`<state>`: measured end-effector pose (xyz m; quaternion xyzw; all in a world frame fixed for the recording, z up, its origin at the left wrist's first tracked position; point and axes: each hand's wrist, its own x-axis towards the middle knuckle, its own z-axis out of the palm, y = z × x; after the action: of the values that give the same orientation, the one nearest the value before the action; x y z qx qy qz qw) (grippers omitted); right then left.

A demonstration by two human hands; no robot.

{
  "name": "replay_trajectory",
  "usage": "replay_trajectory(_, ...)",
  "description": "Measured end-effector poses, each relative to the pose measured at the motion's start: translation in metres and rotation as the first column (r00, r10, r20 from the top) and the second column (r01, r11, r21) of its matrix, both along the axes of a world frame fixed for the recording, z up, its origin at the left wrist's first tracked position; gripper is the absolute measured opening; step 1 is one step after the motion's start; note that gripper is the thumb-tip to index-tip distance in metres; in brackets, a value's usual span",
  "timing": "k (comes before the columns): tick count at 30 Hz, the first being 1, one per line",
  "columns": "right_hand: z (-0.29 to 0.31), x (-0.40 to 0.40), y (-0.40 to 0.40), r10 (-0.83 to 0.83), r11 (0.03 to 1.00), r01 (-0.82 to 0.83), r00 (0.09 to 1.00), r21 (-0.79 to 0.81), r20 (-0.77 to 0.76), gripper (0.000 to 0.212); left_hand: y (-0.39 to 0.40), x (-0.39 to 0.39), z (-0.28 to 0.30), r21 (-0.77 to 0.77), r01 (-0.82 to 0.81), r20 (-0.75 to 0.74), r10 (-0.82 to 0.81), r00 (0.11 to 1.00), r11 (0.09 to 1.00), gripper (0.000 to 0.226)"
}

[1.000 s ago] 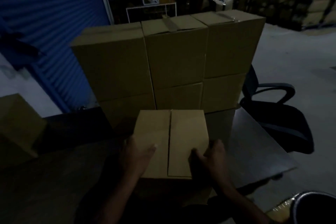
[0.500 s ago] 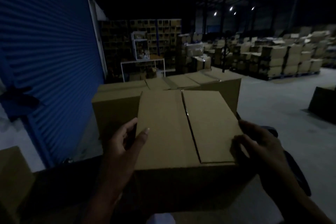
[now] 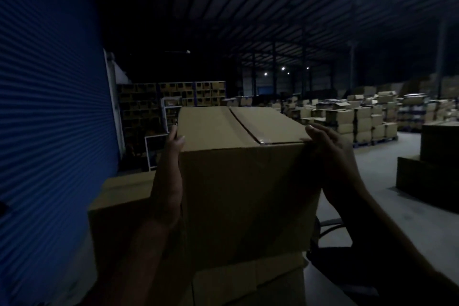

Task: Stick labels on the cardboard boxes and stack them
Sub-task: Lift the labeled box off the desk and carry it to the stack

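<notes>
A taped brown cardboard box (image 3: 246, 181) fills the middle of the view, raised to about the height of the stack top. My left hand (image 3: 169, 176) presses flat against its left side, thumb near the top edge. My right hand (image 3: 332, 156) grips its right side at the upper corner. Below and to the left are the stacked cardboard boxes (image 3: 119, 208), partly hidden by the held box and my arms. No label is visible on the faces I see.
A blue roller shutter (image 3: 49, 119) stands close on the left. A low dark stack of flat cardboard (image 3: 429, 176) sits at the right. Shelving and several pallets of boxes (image 3: 360, 117) fill the far warehouse floor. A black chair (image 3: 330, 228) is just right of the stack.
I have lifted the box from the table up to the top of the stack, and my head has tilted upward. Both hands slid to the box's sides.
</notes>
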<state>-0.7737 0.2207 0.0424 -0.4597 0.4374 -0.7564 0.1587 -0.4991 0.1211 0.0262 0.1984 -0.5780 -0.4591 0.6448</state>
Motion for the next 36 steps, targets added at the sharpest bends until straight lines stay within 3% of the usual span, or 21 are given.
replay_trajectory(5, 0.024, -0.055, -0.064, 0.022, 0.999, -0.023, 0.999, -0.034, -0.033, 0.043, -0.059, -0.043, 0.021, -0.016, -0.043, 0.008, 0.043, 0.999, 0.999, 0.082)
replay_trajectory(8, 0.038, -0.093, -0.108, 0.068, 0.997, -0.071, 0.995, -0.042, -0.078, 0.047, -0.092, -0.08, 0.036, -0.059, -0.061, 0.013, 0.062, 0.998, 0.996, 0.082)
replay_trajectory(12, 0.062, -0.148, -0.163, 0.105, 0.993, -0.111, 0.986, -0.035, -0.13, 0.051, -0.138, -0.136, 0.053, -0.018, -0.086, 0.008, 0.086, 0.996, 0.996, 0.049)
replay_trajectory(16, 0.08, -0.199, -0.215, 0.096, 0.992, -0.112, 0.97, -0.062, -0.222, 0.032, -0.23, -0.186, 0.056, -0.015, -0.067, 0.058, 0.068, 0.996, 0.998, 0.092)
replay_trajectory(20, 0.081, -0.246, -0.269, 0.05, 0.995, -0.068, 0.976, -0.077, -0.213, 0.033, -0.231, -0.237, 0.075, -0.029, -0.144, 0.057, 0.146, 0.988, 0.989, 0.074)
replay_trajectory(23, 0.072, -0.273, -0.304, 0.035, 0.994, -0.054, 0.979, -0.09, -0.203, 0.028, -0.251, -0.263, 0.079, -0.021, -0.156, 0.09, 0.157, 0.984, 0.988, 0.088)
replay_trajectory(27, 0.068, -0.29, -0.341, 0.007, 0.994, -0.03, 0.978, -0.107, -0.21, 0.049, -0.28, -0.28, 0.09, -0.016, -0.204, 0.122, 0.204, 0.971, 0.979, 0.087)
replay_trajectory(31, 0.072, -0.297, -0.37, -0.009, 0.991, -0.021, 0.974, -0.131, -0.228, 0.036, -0.293, -0.294, 0.094, -0.018, -0.196, 0.076, 0.197, 0.977, 0.98, 0.081)
replay_trajectory(36, 0.066, -0.298, -0.395, -0.008, 0.994, -0.018, 0.973, -0.111, -0.232, 0.034, -0.387, -0.301, 0.059, 0.052, -0.185, 0.081, 0.18, 0.98, 0.981, 0.113)
